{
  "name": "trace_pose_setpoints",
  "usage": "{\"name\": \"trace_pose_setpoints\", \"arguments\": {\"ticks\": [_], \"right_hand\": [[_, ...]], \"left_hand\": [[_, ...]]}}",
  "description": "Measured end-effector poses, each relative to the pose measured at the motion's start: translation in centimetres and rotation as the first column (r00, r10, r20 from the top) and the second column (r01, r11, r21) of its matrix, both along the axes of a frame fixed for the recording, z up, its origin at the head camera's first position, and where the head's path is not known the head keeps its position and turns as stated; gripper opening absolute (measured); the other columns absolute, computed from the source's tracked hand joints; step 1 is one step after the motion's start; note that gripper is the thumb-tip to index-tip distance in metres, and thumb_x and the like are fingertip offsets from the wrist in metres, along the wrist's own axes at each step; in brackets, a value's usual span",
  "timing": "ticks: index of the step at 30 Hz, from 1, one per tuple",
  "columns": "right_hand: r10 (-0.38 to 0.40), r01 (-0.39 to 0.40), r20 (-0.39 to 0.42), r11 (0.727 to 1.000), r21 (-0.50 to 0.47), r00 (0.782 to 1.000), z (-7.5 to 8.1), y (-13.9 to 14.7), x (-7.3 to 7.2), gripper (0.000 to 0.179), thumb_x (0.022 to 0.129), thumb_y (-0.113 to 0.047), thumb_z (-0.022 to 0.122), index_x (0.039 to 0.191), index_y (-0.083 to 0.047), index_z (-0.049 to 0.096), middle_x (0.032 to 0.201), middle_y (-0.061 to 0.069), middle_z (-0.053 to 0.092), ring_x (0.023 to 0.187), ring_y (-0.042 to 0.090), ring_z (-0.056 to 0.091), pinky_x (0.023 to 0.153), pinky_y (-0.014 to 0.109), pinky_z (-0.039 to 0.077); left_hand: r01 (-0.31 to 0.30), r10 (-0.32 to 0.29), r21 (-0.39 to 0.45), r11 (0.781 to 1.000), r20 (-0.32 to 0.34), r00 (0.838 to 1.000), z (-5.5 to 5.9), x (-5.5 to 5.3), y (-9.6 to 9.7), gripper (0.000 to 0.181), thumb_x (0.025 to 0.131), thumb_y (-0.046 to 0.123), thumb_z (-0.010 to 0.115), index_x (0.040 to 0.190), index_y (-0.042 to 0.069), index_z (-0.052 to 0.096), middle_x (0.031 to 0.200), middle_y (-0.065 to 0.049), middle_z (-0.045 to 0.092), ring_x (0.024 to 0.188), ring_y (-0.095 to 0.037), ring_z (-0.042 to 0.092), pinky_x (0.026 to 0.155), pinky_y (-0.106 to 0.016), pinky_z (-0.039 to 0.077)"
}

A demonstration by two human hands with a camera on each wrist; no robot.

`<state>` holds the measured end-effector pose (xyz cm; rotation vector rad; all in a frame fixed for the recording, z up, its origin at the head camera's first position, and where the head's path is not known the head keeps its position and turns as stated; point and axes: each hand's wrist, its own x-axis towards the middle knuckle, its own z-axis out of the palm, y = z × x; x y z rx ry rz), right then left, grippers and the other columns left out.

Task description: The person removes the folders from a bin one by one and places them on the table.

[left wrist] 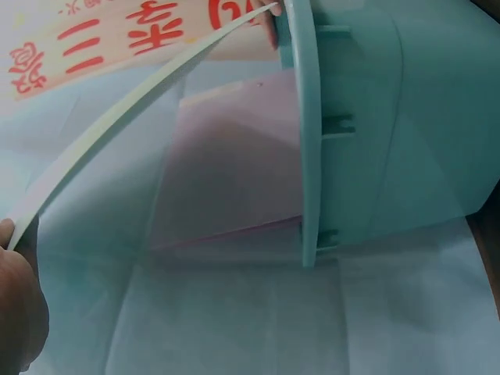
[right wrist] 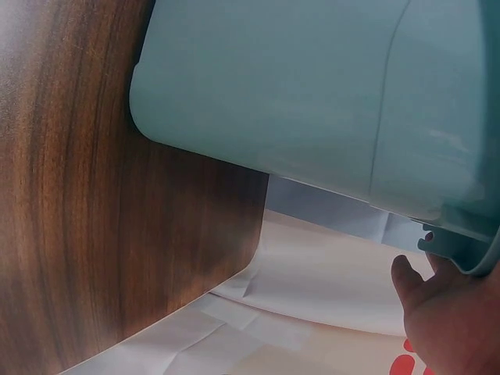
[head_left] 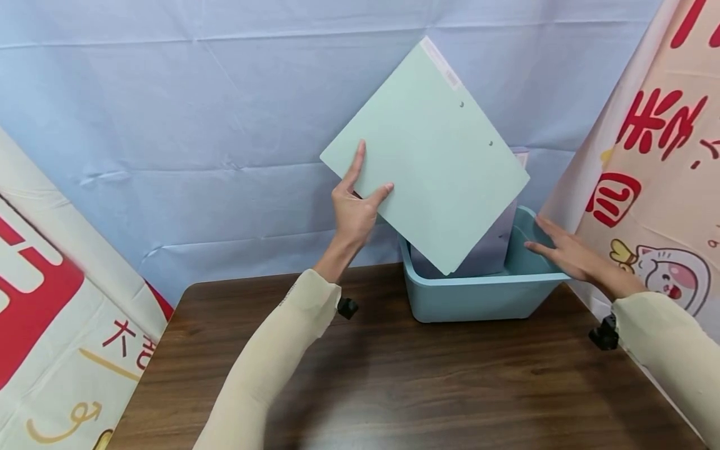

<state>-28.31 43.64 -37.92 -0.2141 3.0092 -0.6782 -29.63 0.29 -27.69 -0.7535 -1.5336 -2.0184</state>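
Note:
My left hand (head_left: 355, 209) pinches a pale green file folder (head_left: 427, 156) by its lower left edge, thumb on the near face. The folder is tilted on one corner, and that lowest corner overlaps the front rim of a blue-green plastic bin (head_left: 478, 300). Seen almost edge-on, the folder (left wrist: 117, 117) is a thin curved strip in the left wrist view. Inside the bin a lilac folder (head_left: 489, 244) leans upright, partly hidden behind the green one. My right hand (head_left: 574, 253) holds the bin's right rim; in the right wrist view its fingers (right wrist: 408, 283) show beneath the rim.
The bin stands at the back right of a dark wooden table (head_left: 394, 387). A pale blue cloth (head_left: 225, 125) hangs behind it. Printed banners hang on both sides, the right banner (head_left: 658, 187) close by my right hand.

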Motion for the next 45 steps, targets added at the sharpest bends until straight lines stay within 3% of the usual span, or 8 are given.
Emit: {"name": "trace_pose_setpoints", "arguments": {"ticks": [7, 16, 28, 38, 45], "right_hand": [[-0.008, 0.008, -0.007, 1.0, 0.002, 1.0, 0.2, -0.1, 0.1, 0.086, 0.099, -0.055, 0.042, 0.156, -0.018, -0.011, 0.161, 0.025, -0.006, 0.142, 0.056, 0.003, 0.099, 0.081, 0.01], [-0.002, 0.002, -0.017, 1.0, -0.015, 1.0, 0.3, -0.3, 0.2, 0.087, 0.099, -0.055, 0.044, 0.157, -0.016, -0.007, 0.161, 0.024, -0.005, 0.142, 0.055, 0.003, 0.1, 0.08, 0.011], [0.003, -0.004, -0.019, 1.0, -0.016, 1.0, 0.2, -0.3, 0.4, 0.086, 0.098, -0.057, 0.043, 0.157, -0.021, -0.007, 0.162, 0.019, -0.007, 0.144, 0.052, 0.0, 0.1, 0.08, 0.01], [0.004, -0.004, -0.032, 1.0, -0.026, 0.999, 0.1, -0.2, 0.5, 0.085, 0.098, -0.056, 0.044, 0.157, -0.024, -0.008, 0.163, 0.017, -0.008, 0.144, 0.051, -0.001, 0.1, 0.081, 0.01], [0.002, -0.003, -0.029, 1.0, -0.026, 1.0, 0.1, -0.3, 0.5, 0.085, 0.098, -0.056, 0.043, 0.157, -0.025, -0.009, 0.163, 0.015, -0.009, 0.145, 0.05, -0.001, 0.1, 0.081, 0.01]], "left_hand": [[0.0, 0.0, 0.043, 0.999, -0.002, 1.0, 0.8, 0.5, -1.5, 0.083, 0.077, -0.014, 0.074, 0.147, 0.02, 0.045, 0.15, 0.01, 0.044, 0.126, -0.015, 0.055, 0.087, -0.036, 0.056], [0.019, -0.016, 0.045, 0.999, -0.056, 0.998, 1.9, 1.1, -4.4, 0.085, 0.076, -0.018, 0.072, 0.148, 0.014, 0.042, 0.152, 0.006, 0.042, 0.128, -0.019, 0.054, 0.089, -0.036, 0.055], [0.042, -0.039, 0.088, 0.995, -0.036, 0.999, 1.5, 1.7, -8.2, 0.087, 0.073, -0.024, 0.07, 0.147, 0.012, 0.042, 0.154, 0.004, 0.038, 0.135, -0.019, 0.046, 0.095, -0.032, 0.051], [-0.003, 0.004, 0.06, 0.998, -0.018, 1.0, 2.3, 2.6, -10.9, 0.087, 0.072, -0.023, 0.072, 0.145, 0.015, 0.046, 0.153, 0.004, 0.041, 0.134, -0.019, 0.047, 0.096, -0.03, 0.051], [0.002, -0.002, 0.057, 0.998, 0.0, 1.0, 1.9, 2.1, -13.4, 0.089, 0.069, -0.024, 0.073, 0.144, 0.018, 0.048, 0.152, 0.003, 0.042, 0.13, -0.023, 0.051, 0.093, -0.031, 0.052]]}}
